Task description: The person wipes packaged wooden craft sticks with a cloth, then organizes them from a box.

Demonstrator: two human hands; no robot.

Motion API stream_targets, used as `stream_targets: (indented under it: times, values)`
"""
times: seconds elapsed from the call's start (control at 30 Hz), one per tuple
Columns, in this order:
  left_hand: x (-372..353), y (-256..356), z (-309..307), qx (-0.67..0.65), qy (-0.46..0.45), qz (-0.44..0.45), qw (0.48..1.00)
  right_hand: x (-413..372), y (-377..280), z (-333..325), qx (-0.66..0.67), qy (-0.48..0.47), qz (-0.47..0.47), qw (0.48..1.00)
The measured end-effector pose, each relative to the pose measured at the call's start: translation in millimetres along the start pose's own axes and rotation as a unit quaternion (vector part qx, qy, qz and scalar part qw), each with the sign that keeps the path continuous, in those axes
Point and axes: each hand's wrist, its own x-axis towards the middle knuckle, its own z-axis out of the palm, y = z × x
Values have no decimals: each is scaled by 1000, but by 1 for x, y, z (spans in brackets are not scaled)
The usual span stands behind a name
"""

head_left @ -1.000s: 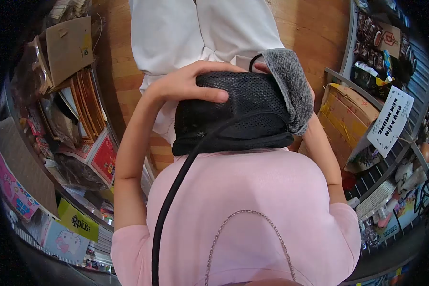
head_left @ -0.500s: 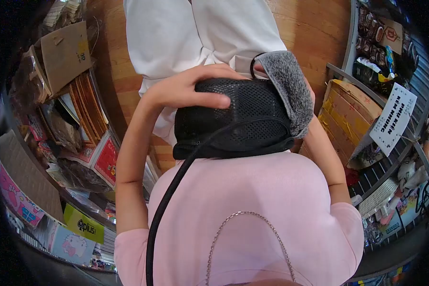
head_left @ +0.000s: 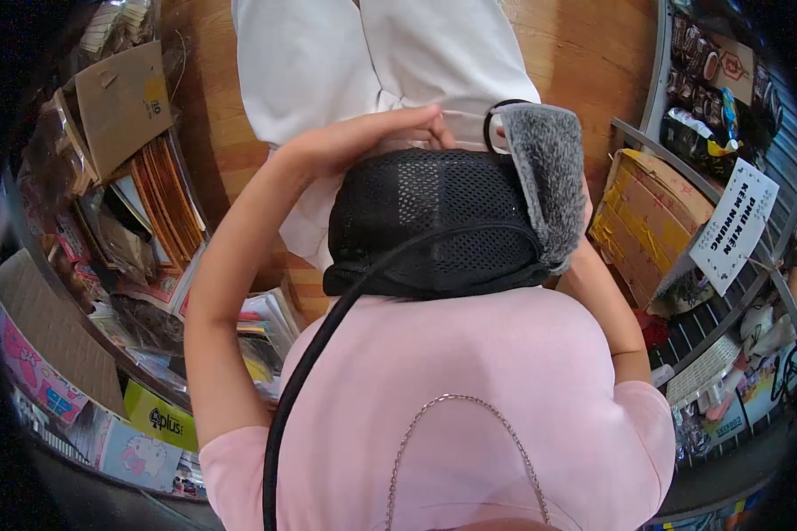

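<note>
A black mesh bag (head_left: 434,212) rests against the front of the pink shirt, above the lap. Its black strap (head_left: 314,336) loops over the mesh and runs down past the shirt's left side. Just beyond the bag's top edge is my left hand (head_left: 376,137), fingers stretched out and holding nothing I can see; its thumb is hidden. At the bag's right end, a fuzzy grey cloth (head_left: 549,173) with a pale edge and a black loop stands upright. My right hand (head_left: 587,205) grips it from behind, with most of the fingers covered by the cloth.
Shelves on the left carry a cardboard box (head_left: 124,102), wooden frames (head_left: 168,199) and a green box (head_left: 155,414). To the right stand a taped brown carton (head_left: 651,221), a metal rack (head_left: 708,350) and a white sign (head_left: 735,226). Wooden floor (head_left: 584,53) shows beyond the white trousers.
My left hand has come off the bag's mesh and moved beyond its top edge, its elbow swinging outward. The grey cloth has tilted more upright and shifted slightly right.
</note>
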Motion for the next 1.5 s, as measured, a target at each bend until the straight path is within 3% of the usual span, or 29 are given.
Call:
stream_targets:
  times: [0.03,0.1,0.13,0.17,0.2,0.23,0.27,0.33,0.4,0.43,0.5,0.63,0.7,0.73,0.8,1.3,1.5]
  values:
    - [4,1,-1,36,7,-56,998,0,-1,0,1,-2,1,1000]
    - [11,7,6,93,42,-132,986,0,-7,3,188,-255,77,945]
    - [15,14,9,95,42,-132,986,-1,-9,8,189,-255,75,945]
    - [19,23,10,120,25,-185,975,-2,-11,17,16,-113,17,993]
    - [22,28,11,145,9,-236,961,-3,-15,24,-156,37,-42,986]
    - [21,30,13,147,9,-234,961,2,-27,25,-263,-32,-140,954]
    - [19,31,15,105,24,-244,964,0,-36,35,-229,10,-138,963]
    - [18,33,13,73,44,-250,964,7,-53,30,-305,17,-239,922]
    - [20,29,11,-9,11,-193,981,8,-65,33,-219,26,-230,948]
    - [19,32,15,-3,14,-189,982,10,-69,33,-217,21,-236,947]
    - [21,40,26,-78,43,-164,982,16,-73,32,-89,-25,-204,975]
    - [38,45,5,-51,11,-197,979,26,-74,40,-91,38,-189,977]
    - [52,42,-12,-140,-158,-251,945,28,-72,48,-79,47,-184,979]
    - [54,40,-10,-137,-158,-252,945,28,-72,50,-69,60,-174,980]
    - [59,37,-1,-58,-11,-232,971,34,-71,42,-96,41,-194,976]
    - [65,36,21,131,-101,-239,957,48,-60,18,-113,58,-172,977]
    - [60,37,19,134,-93,-229,960,46,-57,21,-86,82,-177,977]
